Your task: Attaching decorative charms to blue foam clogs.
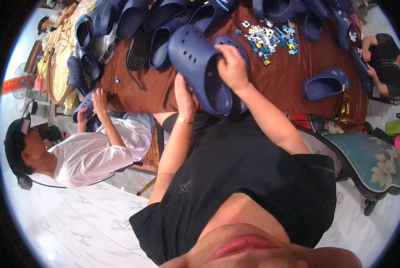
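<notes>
A large dark blue foam clog point(192, 56) with vent holes is tilted up over the near edge of the cloth-covered table. Along its left side lies my left hand point(184, 99), gripping it, its fingertips partly hidden behind the shoe. My right hand point(232, 68) is closed at the rim of the same clog's opening, fingers bent; what else its fingertips may pinch is too small to make out. Behind my right hand shows a second blue clog point(241, 103), mostly covered by the hand and the first shoe.
Many more blue clogs point(160, 42) line the table's far side. Small colourful shoe charms point(271, 38) lie piled on the brown cloth point(271, 85), and one clog point(323, 85) sits at right. Co-workers sit at left point(86, 152) and far right point(385, 62); a blue flowered chair point(367, 156) stands at right.
</notes>
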Demonstrator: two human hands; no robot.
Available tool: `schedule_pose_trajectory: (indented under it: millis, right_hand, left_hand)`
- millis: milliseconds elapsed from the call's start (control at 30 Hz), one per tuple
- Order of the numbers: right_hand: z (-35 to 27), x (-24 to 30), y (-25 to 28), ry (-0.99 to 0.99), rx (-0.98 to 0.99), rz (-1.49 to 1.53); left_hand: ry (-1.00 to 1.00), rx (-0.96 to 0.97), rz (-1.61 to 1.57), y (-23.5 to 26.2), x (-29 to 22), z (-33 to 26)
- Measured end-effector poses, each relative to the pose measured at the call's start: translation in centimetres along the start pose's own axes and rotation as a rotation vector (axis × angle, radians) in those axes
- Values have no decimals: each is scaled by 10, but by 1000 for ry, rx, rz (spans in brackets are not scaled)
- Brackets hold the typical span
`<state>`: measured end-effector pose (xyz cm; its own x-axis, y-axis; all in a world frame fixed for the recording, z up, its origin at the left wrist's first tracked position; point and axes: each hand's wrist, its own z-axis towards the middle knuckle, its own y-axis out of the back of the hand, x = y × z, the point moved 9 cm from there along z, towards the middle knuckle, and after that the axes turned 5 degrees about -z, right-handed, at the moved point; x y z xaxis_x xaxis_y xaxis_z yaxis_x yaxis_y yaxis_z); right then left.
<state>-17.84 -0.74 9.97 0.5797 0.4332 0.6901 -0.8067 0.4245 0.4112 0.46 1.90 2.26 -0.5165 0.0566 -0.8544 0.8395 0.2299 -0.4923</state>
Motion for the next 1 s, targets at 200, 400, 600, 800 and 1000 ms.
schedule_pose_trajectory:
  millis: [200,400,600,800,1000]
  right_hand:
    - [-30,-1,-27,-19,221,-506]
    - [-32,-25,-14,-119,300,-607]
    - [-25,-29,11,-45,67,-553]
    - [-39,-25,43,-217,155,-331]
    - [-82,-64,22,-613,722,-452]
  left_hand:
    - [-47,34,465,32,18,6]
    - [158,22,264,24,51,13]
    - [174,117,291,-2,45,12]
    - [247,38,217,11,58,17]
    - [343,170,157,1,60,14]
